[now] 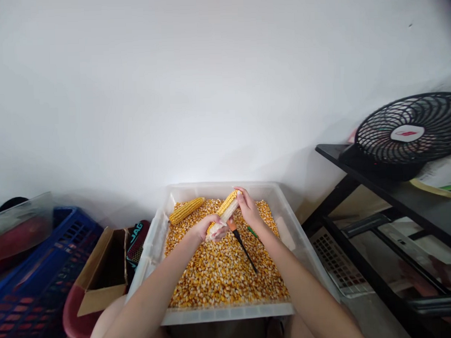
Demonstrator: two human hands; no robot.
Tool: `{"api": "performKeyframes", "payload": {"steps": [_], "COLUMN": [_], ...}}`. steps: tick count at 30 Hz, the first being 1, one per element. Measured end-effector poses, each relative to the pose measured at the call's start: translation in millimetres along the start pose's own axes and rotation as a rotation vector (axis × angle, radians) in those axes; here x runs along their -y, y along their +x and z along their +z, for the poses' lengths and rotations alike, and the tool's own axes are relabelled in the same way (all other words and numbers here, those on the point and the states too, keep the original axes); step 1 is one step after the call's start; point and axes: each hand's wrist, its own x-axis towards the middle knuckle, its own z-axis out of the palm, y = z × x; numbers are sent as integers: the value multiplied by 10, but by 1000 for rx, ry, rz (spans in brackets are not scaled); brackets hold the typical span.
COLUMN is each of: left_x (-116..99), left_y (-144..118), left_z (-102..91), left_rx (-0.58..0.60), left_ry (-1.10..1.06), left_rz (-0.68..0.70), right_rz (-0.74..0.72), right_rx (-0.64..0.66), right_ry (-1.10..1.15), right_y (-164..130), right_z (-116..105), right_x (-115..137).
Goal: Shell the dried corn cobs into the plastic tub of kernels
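A plain white wall [193, 81] fills the far half of the scene. Against it at the right stands a black shelf rack [389, 202] carrying a black table fan [412, 133]; at the left sit a blue plastic crate [37, 284] and an open cardboard box [103, 277].

In the near middle rests a clear plastic tub [287, 236], its floor covered by a deep layer of loose yellow corn kernels [222, 277]. A whole, unshelled cob [187, 210] lies on the kernels at the tub's far left corner.

Both forearms reach in from the near edge. The left hand [209, 228] is curled shut around the lower, already stripped end of a corn cob [225, 211], which tilts up and to the far right above the kernels. The right hand [249, 210] closes its fingers on the cob's upper end, thumb side pressed against the rows of grain. That cob is pale and bare where the left hand holds it, and yellow with kernels toward its far tip.

Just below the cob a screwdriver [243, 245] with an orange and black handle slants toward the near right over the kernels; whether the left hand touches it is unclear. A small green object [253, 232] lies beside the right wrist.
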Motion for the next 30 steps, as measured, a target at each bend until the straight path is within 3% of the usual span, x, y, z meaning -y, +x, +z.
{"api": "performKeyframes", "payload": {"steps": [5,14,17,23,26,30], "left_x": [-6,15,25,77,106,148], "left_y": [-5,55,68,182,223,244], "left_z": [-21,80,51,68,118,185], "left_rx": [18,-88,-198,-560,-627,-576], "left_ry": [45,169,231,508,589,443], "left_rz": [-7,31,15,85,136,154], "right_rz": [9,88,209,375,393,357], "right_rx": [6,-129,-103,-123,-143,-128], "right_ry": [31,91,212,382,419,359], "right_y": [-3,-4,0,-39,-62,-75], "right_z": [-1,94,130,287,330,301], "right_x": [13,-48,-100,-193,-175,-101]}}
